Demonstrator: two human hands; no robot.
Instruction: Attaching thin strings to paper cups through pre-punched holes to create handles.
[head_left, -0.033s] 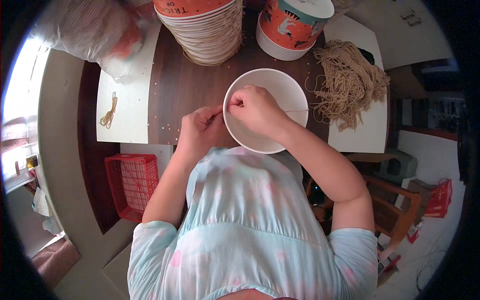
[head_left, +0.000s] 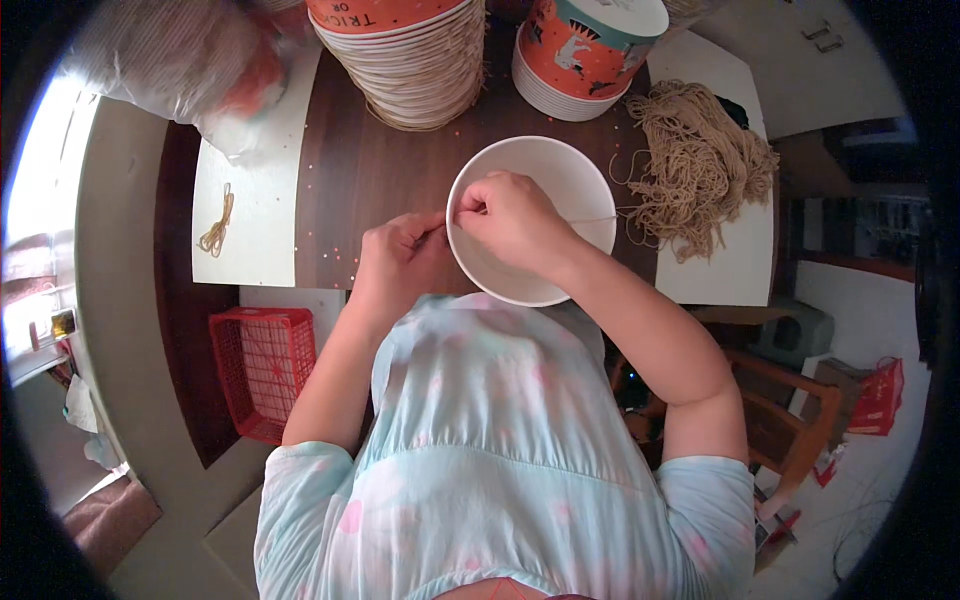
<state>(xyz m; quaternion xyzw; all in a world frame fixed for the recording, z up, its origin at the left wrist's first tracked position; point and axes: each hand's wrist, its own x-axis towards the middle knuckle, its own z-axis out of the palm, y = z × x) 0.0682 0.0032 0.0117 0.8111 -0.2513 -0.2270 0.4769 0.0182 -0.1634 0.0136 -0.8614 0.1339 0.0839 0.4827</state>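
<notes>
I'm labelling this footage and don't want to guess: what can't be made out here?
All in the head view:
What the right hand pinches, if anything: its own fingers hide it.
What the left hand pinches, if anything: hidden by its own fingers and shadow.
Where the thin cord inside the white bucket ends: the right arm blocks it.
The tall bucket stack's far end: cut off by the upper edge.

Left hand [head_left: 400,252] and right hand [head_left: 508,218] just beside each other.
Left forearm [head_left: 342,365] angled up and inward, fingers directed toward the right hand. Right elbow [head_left: 700,388] bent outward; right forearm [head_left: 635,305] runs diagonally up-left, fingers curled, fingertips partly hidden.
</notes>
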